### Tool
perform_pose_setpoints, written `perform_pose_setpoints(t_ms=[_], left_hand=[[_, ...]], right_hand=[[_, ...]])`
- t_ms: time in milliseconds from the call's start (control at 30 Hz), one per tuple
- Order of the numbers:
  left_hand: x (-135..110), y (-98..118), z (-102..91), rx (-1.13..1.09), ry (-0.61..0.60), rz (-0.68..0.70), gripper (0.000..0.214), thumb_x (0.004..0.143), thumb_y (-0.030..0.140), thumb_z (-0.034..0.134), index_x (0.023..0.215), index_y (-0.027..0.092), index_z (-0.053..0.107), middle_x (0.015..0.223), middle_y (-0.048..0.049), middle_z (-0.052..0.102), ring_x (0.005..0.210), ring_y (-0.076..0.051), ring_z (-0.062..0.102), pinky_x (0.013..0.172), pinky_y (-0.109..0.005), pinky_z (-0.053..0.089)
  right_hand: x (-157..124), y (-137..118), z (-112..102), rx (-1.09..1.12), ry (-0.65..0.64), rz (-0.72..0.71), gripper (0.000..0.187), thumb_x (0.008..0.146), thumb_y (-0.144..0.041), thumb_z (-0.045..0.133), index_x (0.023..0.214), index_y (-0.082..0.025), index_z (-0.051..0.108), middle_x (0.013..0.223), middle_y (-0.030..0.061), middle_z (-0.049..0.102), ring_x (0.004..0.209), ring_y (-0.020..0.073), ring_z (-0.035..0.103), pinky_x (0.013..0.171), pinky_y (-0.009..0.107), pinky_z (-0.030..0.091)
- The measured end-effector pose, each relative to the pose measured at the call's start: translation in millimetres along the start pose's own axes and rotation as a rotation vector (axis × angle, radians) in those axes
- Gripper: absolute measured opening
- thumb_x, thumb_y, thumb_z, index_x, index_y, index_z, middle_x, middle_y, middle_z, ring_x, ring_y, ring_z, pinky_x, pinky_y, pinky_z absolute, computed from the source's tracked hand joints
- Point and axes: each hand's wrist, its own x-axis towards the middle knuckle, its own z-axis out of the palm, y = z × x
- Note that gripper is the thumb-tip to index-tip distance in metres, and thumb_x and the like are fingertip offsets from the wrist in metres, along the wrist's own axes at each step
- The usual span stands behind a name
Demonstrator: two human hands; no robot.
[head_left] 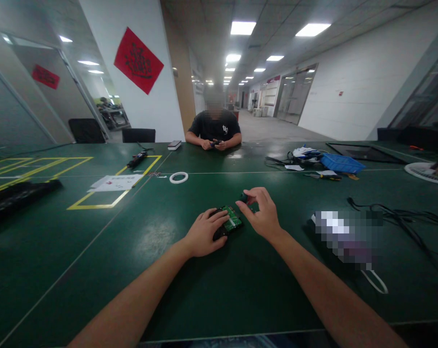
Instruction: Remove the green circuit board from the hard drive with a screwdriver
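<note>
The left hand [204,233] clasped a black plastic housing [219,234] carrying a small green circuit board [232,220], near the middle of the dark green table [161,275]. Just to its right, the right hand [264,215] pinched a small dark round part [243,196] between thumb and fingertips, beside the board's far edge.

The worktop [149,290] is smooth dark green, with a soft sheen that catches the light. Under the left fingers [219,217] sits a glossy green circuit board [232,218] in a matt black plastic shell [219,233]. The right fingers [253,195] pinch a small dark part [243,196], matt. Far right of them lies a blue plastic tray [342,163].
</note>
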Motion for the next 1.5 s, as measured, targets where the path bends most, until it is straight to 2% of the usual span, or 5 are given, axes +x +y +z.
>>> perform_pose_setpoints(t_ms=[133, 633, 867, 1100, 1500], left_hand=[[-0.8, -1.5, 0.4, 0.005, -0.002, -0.005, 0.074, 0.085, 0.042, 0.066, 0.153, 0.029, 0.041, 0.159, -0.0030, 0.041, 0.145, -0.040, 0.031, 0.116, -0.059, 0.030], [-0.7, -2.6, 3.3, 0.012, 0.014, 0.000, 0.074, 0.084, 0.041, 0.067, 0.153, 0.029, 0.042, 0.158, -0.0034, 0.043, 0.144, -0.040, 0.032, 0.115, -0.060, 0.032], [-0.3, -4.0, 4.9, 0.017, 0.018, 0.007, 0.074, 0.085, 0.043, 0.067, 0.153, 0.029, 0.042, 0.158, -0.0026, 0.042, 0.144, -0.040, 0.031, 0.115, -0.060, 0.032], [-1.2, -3.6, 4.7, 0.007, 0.018, 0.001, 0.076, 0.084, 0.043, 0.067, 0.154, 0.030, 0.040, 0.159, -0.0026, 0.042, 0.145, -0.039, 0.031, 0.115, -0.060, 0.032], [-2.0, -1.7, 1.3, -0.007, 0.023, -0.007, 0.075, 0.084, 0.044, 0.067, 0.152, 0.030, 0.042, 0.157, -0.0017, 0.044, 0.144, -0.038, 0.032, 0.114, -0.057, 0.033]], right_hand=[[-1.7, 6.6, 8.3, 0.029, 0.021, 0.004, 0.035, 0.093, -0.028, 0.064, 0.125, -0.024, 0.050, 0.131, 0.0118, 0.058, 0.113, 0.0235, 0.065, 0.089, 0.041, 0.060], [5.4, 0.1, -1.6, -0.061, -0.053, 0.135, 0.029, 0.093, -0.039, 0.065, 0.116, -0.022, 0.056, 0.097, 0.0064, 0.068, 0.084, 0.0206, 0.069, 0.081, 0.037, 0.058], [-3.7, -3.6, 2.6, 0.021, -0.032, 0.015, 0.026, 0.096, -0.031, 0.061, 0.120, -0.024, 0.053, 0.125, 0.0096, 0.065, 0.104, 0.0211, 0.069, 0.090, 0.038, 0.058], [0.2, -2.0, -2.6, -0.123, -0.047, -0.064, 0.023, 0.096, -0.029, 0.059, 0.119, -0.025, 0.059, 0.108, 0.0084, 0.067, 0.101, 0.0223, 0.067, 0.090, 0.039, 0.057], [-5.7, 0.3, 1.0, -0.053, -0.089, 0.005, 0.034, 0.099, -0.033, 0.054, 0.132, -0.024, 0.052, 0.121, 0.0100, 0.065, 0.097, 0.0207, 0.069, 0.090, 0.039, 0.057]])
